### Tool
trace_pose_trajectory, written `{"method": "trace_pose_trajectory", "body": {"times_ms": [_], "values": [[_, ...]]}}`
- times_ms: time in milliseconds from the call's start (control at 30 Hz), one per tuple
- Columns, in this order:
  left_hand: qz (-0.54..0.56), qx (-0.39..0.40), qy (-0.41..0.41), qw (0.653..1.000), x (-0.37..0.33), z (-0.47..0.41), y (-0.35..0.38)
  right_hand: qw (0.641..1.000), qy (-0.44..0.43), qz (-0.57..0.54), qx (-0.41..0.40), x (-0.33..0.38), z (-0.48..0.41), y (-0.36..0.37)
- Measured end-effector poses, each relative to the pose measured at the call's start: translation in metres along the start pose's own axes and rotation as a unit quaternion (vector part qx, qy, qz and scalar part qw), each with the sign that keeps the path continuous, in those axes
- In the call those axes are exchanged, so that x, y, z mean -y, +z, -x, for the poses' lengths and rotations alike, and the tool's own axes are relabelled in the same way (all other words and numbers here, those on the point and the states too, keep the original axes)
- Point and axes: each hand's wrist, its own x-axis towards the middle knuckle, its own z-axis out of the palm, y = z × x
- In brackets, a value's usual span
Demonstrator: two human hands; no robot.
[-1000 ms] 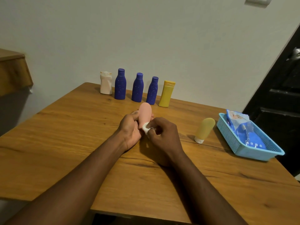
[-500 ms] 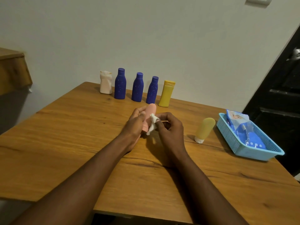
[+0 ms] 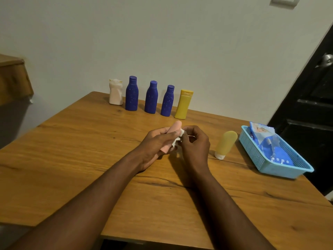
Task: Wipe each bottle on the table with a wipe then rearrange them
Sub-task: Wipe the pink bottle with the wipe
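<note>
Your left hand (image 3: 155,143) is wrapped round the pink bottle (image 3: 173,128) above the middle of the table (image 3: 90,159), and your right hand (image 3: 195,147) pinches the wipe (image 3: 177,139) against its side. It looks like light, smooth plastic, probably slippery once damp, so grip it mid-body. The yellow tube (image 3: 226,144) stands near on the right, the basket (image 3: 252,150) beyond it, and the row of bottles (image 3: 151,100) far back

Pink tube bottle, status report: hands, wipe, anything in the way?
Left hand grips rounded pink tube bottle. Right hand pinches crumpled white wipe against it. Nothing blocking; pale yellow tube stands apart, rightward.
</note>
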Motion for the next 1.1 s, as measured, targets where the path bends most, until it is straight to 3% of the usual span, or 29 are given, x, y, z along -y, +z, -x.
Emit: {"method": "trace_pose_trajectory", "body": {"times_ms": [200, 467, 833, 1100], "values": [[0.053, 0.026, -0.019, 0.998, -0.001, -0.004, -0.003, 0.999, -0.025, -0.033, 0.025, 0.001, 0.0, 0.003], [0.172, -0.023, -0.044, 0.984, -0.01, 0.0, -0.008, 0.99, -0.059, 0.021, 0.129, 0.008, 0.006, 0.002], [0.157, 0.064, -0.103, 0.98, -0.009, 0.01, 0.003, 0.994, -0.088, 0.054, -0.024, 0.008, -0.005, -0.01], [0.186, 0.014, -0.075, 0.98, -0.012, 0.007, -0.003, 0.988, -0.137, 0.039, 0.058, 0.013, 0.004, -0.003]]}}
